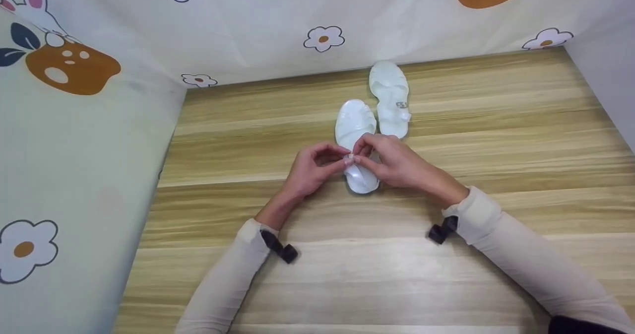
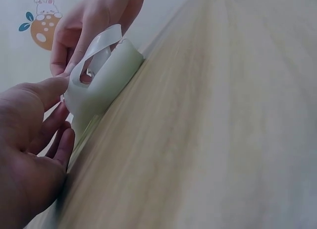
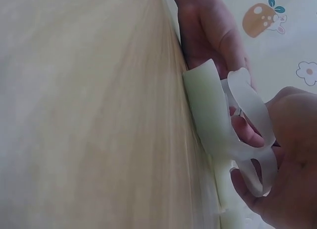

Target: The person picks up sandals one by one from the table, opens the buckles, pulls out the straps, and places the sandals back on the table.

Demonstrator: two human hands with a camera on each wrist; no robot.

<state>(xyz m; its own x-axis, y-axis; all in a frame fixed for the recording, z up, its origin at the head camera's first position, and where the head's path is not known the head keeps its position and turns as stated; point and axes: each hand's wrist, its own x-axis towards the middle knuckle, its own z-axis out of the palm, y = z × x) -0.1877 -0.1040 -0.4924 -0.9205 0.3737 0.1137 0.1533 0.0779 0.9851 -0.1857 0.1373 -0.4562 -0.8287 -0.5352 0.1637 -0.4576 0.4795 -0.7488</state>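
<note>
A white sandal (image 1: 353, 118) lies sole down on the wood-grain surface, its heel towards me. At its ankle strap (image 3: 257, 107), both hands meet. My left hand (image 1: 310, 171) pinches the strap near the buckle from the left, thumb and forefinger together. From the right, my right hand (image 1: 397, 161) pinches the strap close to those fingertips. A bit of metal, apparently the buckle, shows inside the strap in the right wrist view; fingers hide most of the fastening. The second white sandal (image 1: 389, 88) lies farther back and to the right, with a small buckle (image 1: 401, 105) on its side.
The wood-grain surface (image 1: 238, 195) runs up to a printed cloth (image 1: 258, 41) at the back and another cloth side (image 1: 89, 165) at the left. A pale wall (image 1: 605, 61) bounds the right. Small black devices (image 1: 280, 247) sit on both wrists.
</note>
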